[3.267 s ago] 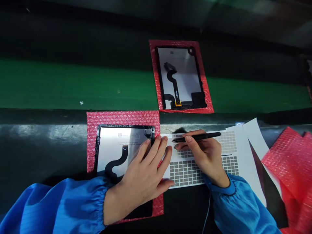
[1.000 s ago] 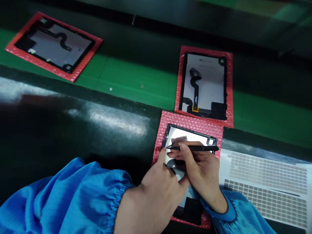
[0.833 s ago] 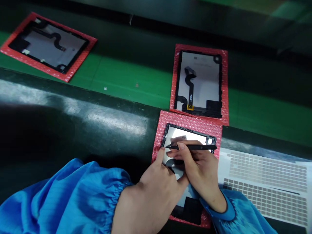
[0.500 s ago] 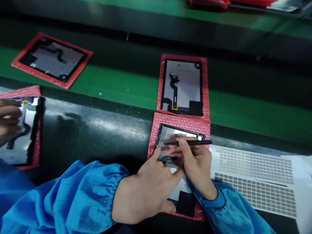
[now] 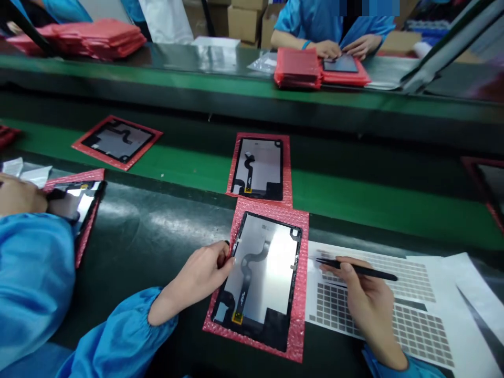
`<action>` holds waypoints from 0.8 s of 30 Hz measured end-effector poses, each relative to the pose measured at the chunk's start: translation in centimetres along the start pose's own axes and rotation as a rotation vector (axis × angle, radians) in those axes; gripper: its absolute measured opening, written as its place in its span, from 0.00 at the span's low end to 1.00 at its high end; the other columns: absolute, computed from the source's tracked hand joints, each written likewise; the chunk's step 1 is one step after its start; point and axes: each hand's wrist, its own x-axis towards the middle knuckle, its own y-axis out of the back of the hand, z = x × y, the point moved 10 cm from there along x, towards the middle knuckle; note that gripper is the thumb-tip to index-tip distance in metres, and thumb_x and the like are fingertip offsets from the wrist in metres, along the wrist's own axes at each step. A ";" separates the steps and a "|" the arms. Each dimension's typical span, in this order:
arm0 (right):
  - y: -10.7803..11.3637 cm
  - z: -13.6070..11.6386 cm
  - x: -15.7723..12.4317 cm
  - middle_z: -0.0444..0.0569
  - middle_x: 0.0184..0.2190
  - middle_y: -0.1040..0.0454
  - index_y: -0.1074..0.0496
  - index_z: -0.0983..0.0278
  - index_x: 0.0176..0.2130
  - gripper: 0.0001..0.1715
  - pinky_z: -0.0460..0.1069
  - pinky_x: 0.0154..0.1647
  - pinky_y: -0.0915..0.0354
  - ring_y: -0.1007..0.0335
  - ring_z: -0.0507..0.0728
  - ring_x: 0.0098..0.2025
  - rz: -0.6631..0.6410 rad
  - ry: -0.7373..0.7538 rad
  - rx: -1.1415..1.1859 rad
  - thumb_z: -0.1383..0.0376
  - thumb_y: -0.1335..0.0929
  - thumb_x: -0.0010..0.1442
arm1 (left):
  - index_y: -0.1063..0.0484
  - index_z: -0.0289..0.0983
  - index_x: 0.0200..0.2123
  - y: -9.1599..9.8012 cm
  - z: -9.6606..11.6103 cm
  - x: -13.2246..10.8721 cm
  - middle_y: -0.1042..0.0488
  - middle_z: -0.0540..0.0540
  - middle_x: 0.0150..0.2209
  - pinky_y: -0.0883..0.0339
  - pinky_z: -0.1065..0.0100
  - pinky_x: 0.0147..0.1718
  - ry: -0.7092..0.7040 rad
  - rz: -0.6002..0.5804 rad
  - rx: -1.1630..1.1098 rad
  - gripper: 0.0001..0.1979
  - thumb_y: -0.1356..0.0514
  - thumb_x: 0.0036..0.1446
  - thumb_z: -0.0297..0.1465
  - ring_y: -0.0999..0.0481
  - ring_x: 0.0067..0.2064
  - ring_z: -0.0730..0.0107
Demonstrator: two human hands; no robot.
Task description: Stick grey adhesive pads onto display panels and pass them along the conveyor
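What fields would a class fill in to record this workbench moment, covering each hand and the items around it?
Left hand: empty, fingertips at the left edge of the tablet display panel
Right hand: holds black tweezers over a sheet of grey pads
Panel base: red bubble wrap
Panel detail: black flex cable
Beyond: second panel on its own bubble wrap

At lower centre, the left hand (image 5: pixel 200 275) rests its fingertips against the left edge of a black-framed silver display panel (image 5: pixel 263 268) lying on pink bubble wrap (image 5: pixel 301 315). At lower right, the right hand (image 5: pixel 364 304) pinches slim black tweezers (image 5: pixel 358 270) over a white sheet of small grey square labels (image 5: pixel 409 336).
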 end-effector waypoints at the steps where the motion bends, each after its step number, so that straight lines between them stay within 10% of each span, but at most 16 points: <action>1: 0.0 0.5 0.0 0.50 0.26 0.15 0.21 0.60 0.39 0.20 0.57 0.38 0.17 0.13 0.67 0.34 0.002 0.007 0.033 0.46 0.25 0.61 | 0.41 0.41 0.32 -0.1 0.3 -0.1 0.34 0.53 0.27 0.43 0.67 0.30 -0.017 0.013 -0.056 0.11 0.47 0.68 0.37 0.32 0.29 0.69; 6: -1.0 2.0 -0.4 0.52 0.32 0.14 0.22 0.61 0.43 0.19 0.56 0.43 0.19 0.13 0.65 0.37 -0.075 0.028 0.127 0.49 0.27 0.64 | 0.45 0.42 0.46 0.7 2.6 0.0 0.28 0.52 0.35 0.37 0.71 0.26 -0.112 0.055 -0.328 0.08 0.51 0.71 0.40 0.28 0.29 0.73; 9: -1.2 2.2 -0.5 0.52 0.33 0.14 0.23 0.62 0.44 0.20 0.55 0.42 0.19 0.14 0.64 0.36 -0.086 0.052 0.164 0.48 0.28 0.66 | 0.50 0.44 0.59 3.5 4.7 1.5 0.24 0.50 0.38 0.37 0.73 0.22 -0.209 0.124 -0.583 0.23 0.42 0.67 0.41 0.28 0.24 0.75; 15: -1.7 2.0 -0.6 0.53 0.32 0.15 0.24 0.63 0.44 0.22 0.54 0.42 0.20 0.14 0.63 0.38 -0.117 0.069 0.190 0.46 0.30 0.67 | 0.51 0.42 0.68 9.2 11.4 10.2 0.20 0.44 0.44 0.28 0.70 0.29 -0.464 0.276 -0.799 0.43 0.32 0.55 0.32 0.21 0.31 0.70; 24: -1.7 3.2 -0.7 0.55 0.33 0.15 0.23 0.64 0.44 0.25 0.55 0.42 0.22 0.16 0.64 0.39 -0.102 0.080 0.213 0.45 0.31 0.67 | 0.30 0.36 0.59 3.5 18.0 27.0 0.25 0.41 0.54 0.22 0.56 0.46 -0.480 0.289 -0.669 0.21 0.38 0.68 0.39 0.21 0.48 0.62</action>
